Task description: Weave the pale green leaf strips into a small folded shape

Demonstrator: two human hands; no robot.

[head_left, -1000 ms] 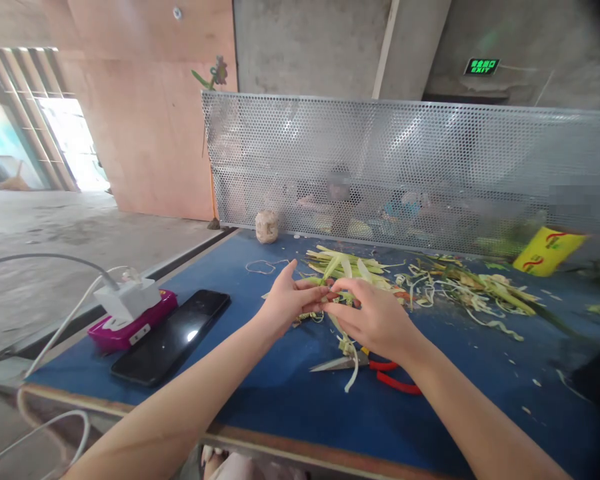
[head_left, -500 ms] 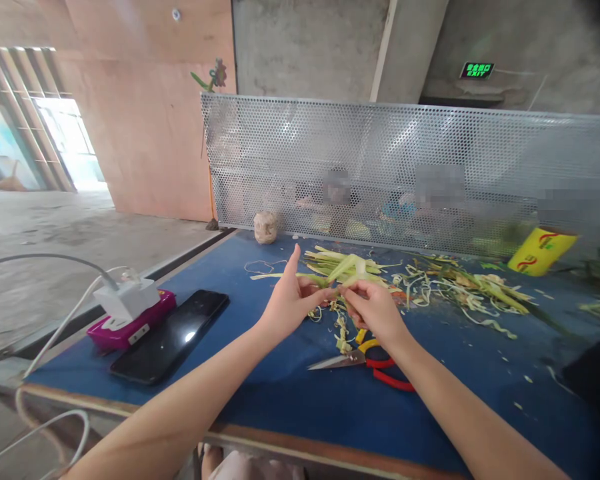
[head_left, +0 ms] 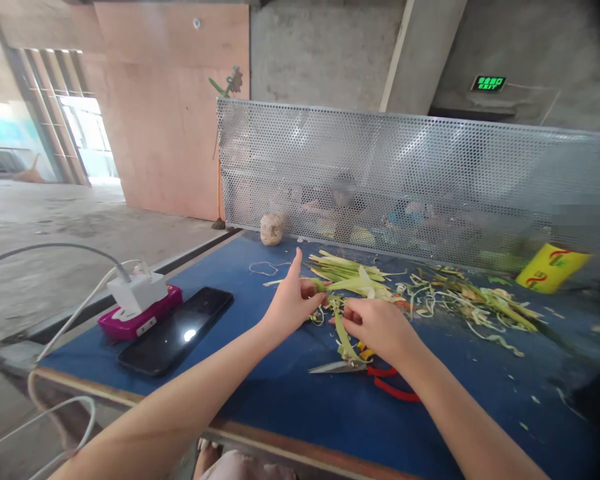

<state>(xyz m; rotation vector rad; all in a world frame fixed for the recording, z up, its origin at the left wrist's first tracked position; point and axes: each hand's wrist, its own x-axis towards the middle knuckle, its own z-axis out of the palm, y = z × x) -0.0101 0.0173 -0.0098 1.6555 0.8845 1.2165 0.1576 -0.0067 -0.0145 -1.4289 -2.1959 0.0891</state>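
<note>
My left hand pinches the end of a pale green husk-like leaf between thumb and curled fingers, its index finger pointing up. Lower and to the right, my right hand is closed on a narrow green leaf strip, which hangs down toward the scissors. Those scissors, with red and yellow handles, lie on the blue table below both hands. Behind my hands is a pile of long green leaf strips. Curled scraps lie under my fingers.
A black phone and a magenta power strip with white plugs sit at left. Trimmings and a yellow roll are at right. A pale round lump stands before the perforated metal screen; people are behind it.
My hands have come apart. My right hand has drawn down with a narrow strip, while the left keeps the leaf. The whole view has shifted slightly.
</note>
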